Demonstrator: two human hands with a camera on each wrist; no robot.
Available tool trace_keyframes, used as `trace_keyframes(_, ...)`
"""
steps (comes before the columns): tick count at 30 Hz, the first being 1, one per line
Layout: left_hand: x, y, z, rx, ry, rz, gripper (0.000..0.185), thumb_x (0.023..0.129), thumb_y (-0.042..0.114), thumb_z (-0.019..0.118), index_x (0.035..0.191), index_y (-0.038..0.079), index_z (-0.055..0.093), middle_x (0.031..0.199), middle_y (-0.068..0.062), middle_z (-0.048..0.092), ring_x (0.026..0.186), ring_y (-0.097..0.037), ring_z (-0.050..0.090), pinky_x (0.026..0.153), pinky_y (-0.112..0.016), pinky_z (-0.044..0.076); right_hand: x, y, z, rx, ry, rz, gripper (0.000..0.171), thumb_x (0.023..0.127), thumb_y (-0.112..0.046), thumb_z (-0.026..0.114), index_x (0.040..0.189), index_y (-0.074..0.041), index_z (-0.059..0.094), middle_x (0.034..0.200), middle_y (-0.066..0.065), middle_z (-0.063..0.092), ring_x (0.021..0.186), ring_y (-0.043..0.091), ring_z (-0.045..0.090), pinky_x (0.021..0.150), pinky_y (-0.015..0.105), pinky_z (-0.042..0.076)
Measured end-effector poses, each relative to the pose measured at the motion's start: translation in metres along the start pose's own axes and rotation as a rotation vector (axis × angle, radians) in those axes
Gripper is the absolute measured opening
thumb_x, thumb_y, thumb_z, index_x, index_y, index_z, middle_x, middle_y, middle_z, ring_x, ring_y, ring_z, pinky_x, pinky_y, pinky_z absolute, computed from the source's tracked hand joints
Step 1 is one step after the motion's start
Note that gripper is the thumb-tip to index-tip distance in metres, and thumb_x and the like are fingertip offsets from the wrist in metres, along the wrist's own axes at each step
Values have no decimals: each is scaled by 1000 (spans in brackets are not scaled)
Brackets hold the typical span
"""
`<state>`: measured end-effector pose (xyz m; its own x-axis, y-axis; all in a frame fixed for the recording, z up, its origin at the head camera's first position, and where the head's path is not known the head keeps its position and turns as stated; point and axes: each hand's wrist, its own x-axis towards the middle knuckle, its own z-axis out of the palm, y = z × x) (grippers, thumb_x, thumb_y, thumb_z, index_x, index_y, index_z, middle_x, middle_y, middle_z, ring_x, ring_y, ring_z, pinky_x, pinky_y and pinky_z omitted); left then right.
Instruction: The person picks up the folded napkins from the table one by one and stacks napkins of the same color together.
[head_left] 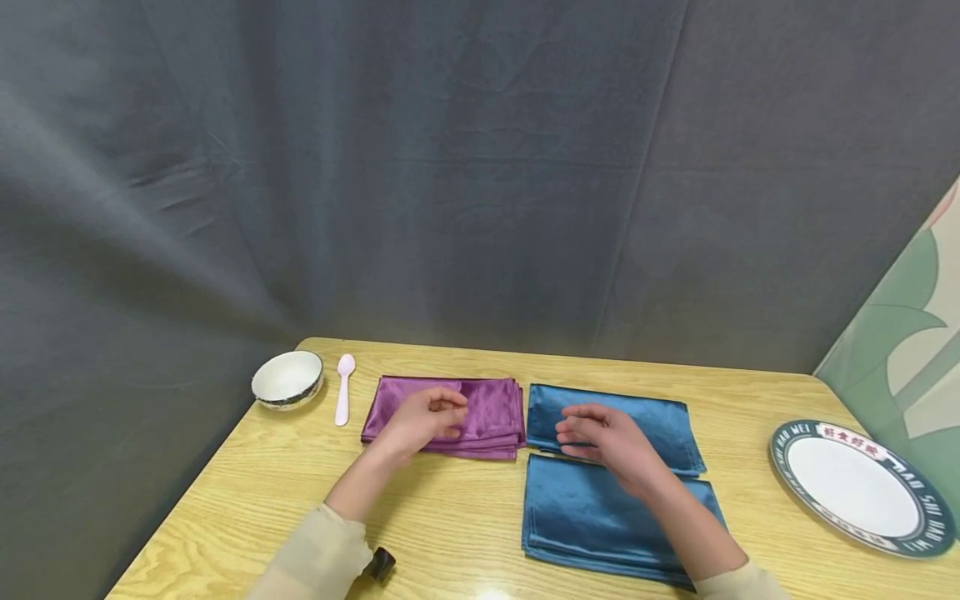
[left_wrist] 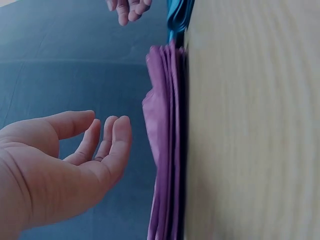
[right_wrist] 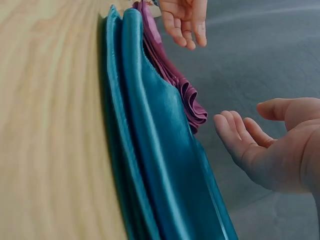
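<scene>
Two hands: the left hand point(head_left: 422, 422) and the right hand point(head_left: 609, 443) hang apart in the air, both free, fingers loosely bent around nothing, fingertips turned in toward each other.
Purple cloth point(head_left: 487, 408): folded in layers, below and a little beyond the left hand, with a visible gap between; the long axis runs sideways, from the left hand's outer side in toward the right hand.
Far blue cloth point(head_left: 663, 425): folded, below the right hand and reaching past it to the right; long axis also sideways, its left end just beside the purple cloth.
Near blue cloth point(head_left: 577, 517): on the near side of the far blue cloth, partly covered by the right forearm point(head_left: 690, 533), long axis roughly parallel.
Nearer hand: left for the purple cloth, right for the other two; a reach to any would seem to be mainly downward.
Table point(head_left: 450, 533): bare wood shows below the left hand.
Pink spoon point(head_left: 342, 398): left of the left hand and slightly beyond, roughly crosswise to the purple cloth's axis.
Bowl point(head_left: 296, 396): farther left, past the pink spoon.
Plate point(head_left: 930, 504): well out to the right hand's right.
Curtain point(head_left: 465, 167): beyond both hands.
</scene>
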<state>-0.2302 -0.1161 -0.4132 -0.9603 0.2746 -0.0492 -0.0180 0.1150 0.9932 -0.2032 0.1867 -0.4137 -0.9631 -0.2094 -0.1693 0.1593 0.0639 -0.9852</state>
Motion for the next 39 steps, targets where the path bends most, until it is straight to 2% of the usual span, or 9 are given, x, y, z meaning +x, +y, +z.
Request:
trace_keyframes(10, -9, -9, 23, -15, -83, -42, 28, 97, 3, 65, 120, -13, 58, 109, -25, 64, 97, -33, 66, 86, -43, 60, -31, 7, -21, -43, 27, 25, 45, 106, -16, 55, 139, 13, 47, 118, 22, 66, 105, 30, 67, 90, 39, 59)
trace_keyframes(16, -12, -12, 32, 4, -113, -30, 27, 97, 3, 66, 118, -12, 59, 106, -24, 65, 97, -32, 66, 84, -45, 60, -48, 16, -43, -56, 30, 43, 48, 106, -18, 55, 139, 15, 45, 116, 18, 67, 105, 28, 67, 90, 39, 58)
trace_keyframes(21, -14, -13, 39, 13, -123, -47, 28, 96, 4, 68, 118, -11, 61, 98, -16, 65, 90, -28, 66, 83, -44, 60, -60, 21, -61, -58, 67, 64, 51, 106, -20, 56, 140, 16, 44, 117, 18, 68, 104, 26, 68, 90, 38, 58)
trace_keyframes(30, -15, -16, 48, 25, -131, -66, 23, 94, 2, 70, 114, -8, 65, 94, -14, 65, 82, -25, 66, 79, -39, 61, -71, 23, -88, -123, 103, 88, 50, 106, -19, 54, 139, 18, 43, 116, 18, 69, 100, 24, 70, 88, 37, 59)
trace_keyframes(39, -18, -14, 58, 7, -157, -78, 23, 94, -2, 67, 115, -10, 63, 95, -12, 65, 83, -22, 63, 79, -38, 60, -79, 27, -111, -190, 136, 95, 49, 107, -16, 52, 137, 22, 42, 113, 19, 69, 96, 21, 71, 85, 36, 60)
